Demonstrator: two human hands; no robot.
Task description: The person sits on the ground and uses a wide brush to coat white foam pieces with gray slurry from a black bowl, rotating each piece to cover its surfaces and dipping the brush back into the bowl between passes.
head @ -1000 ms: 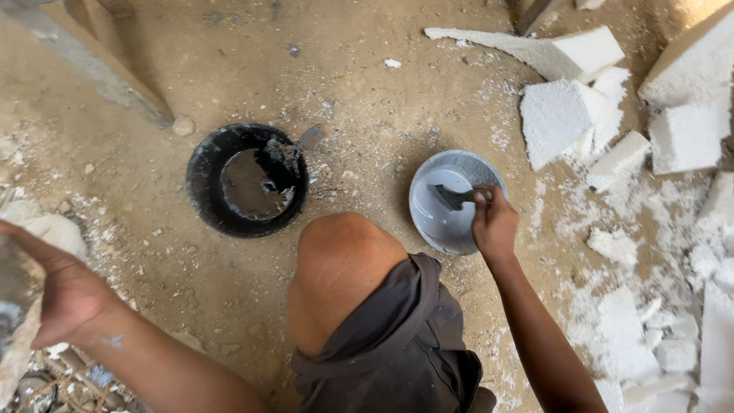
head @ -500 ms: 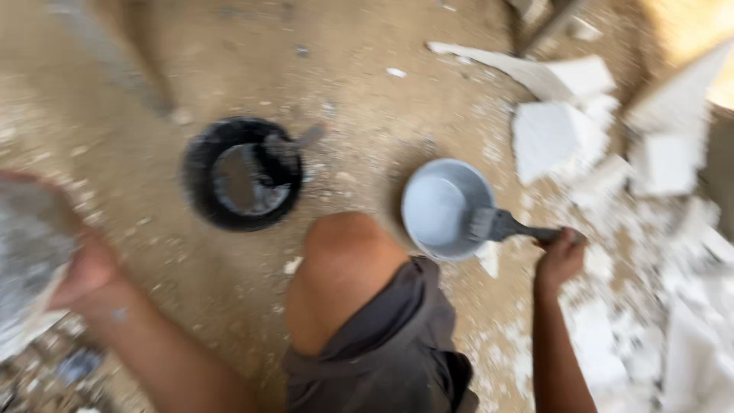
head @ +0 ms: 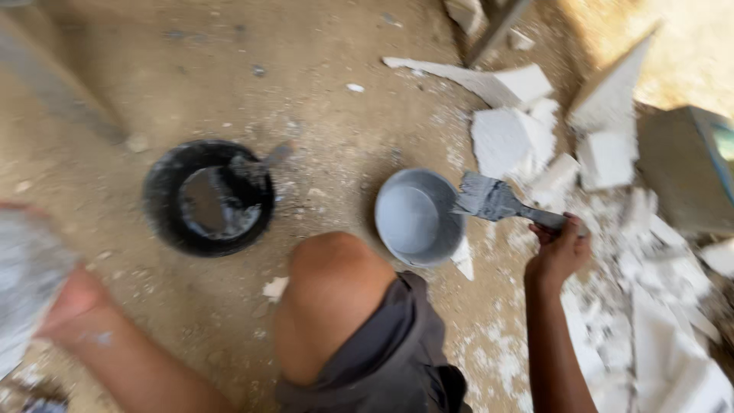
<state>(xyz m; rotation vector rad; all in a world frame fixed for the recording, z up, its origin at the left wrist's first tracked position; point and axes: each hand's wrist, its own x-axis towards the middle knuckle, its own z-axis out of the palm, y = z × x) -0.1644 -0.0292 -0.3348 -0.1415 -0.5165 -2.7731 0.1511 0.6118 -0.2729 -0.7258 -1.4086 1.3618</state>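
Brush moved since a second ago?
Yes. The brush in the right hand has come out of the grey bowl, toward the white blocks.

Your head camera: single view, looks steeply down, close over knee (head: 329,298), hands, two bowls on dirt floor (head: 329,69).

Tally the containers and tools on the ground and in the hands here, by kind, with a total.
Round containers: 2, a black bowl and a grey bowl.
Brushes: 1, the grey-coated brush in the right hand.
Grey objects held by the left hand: 1, blurred.
Total: 4
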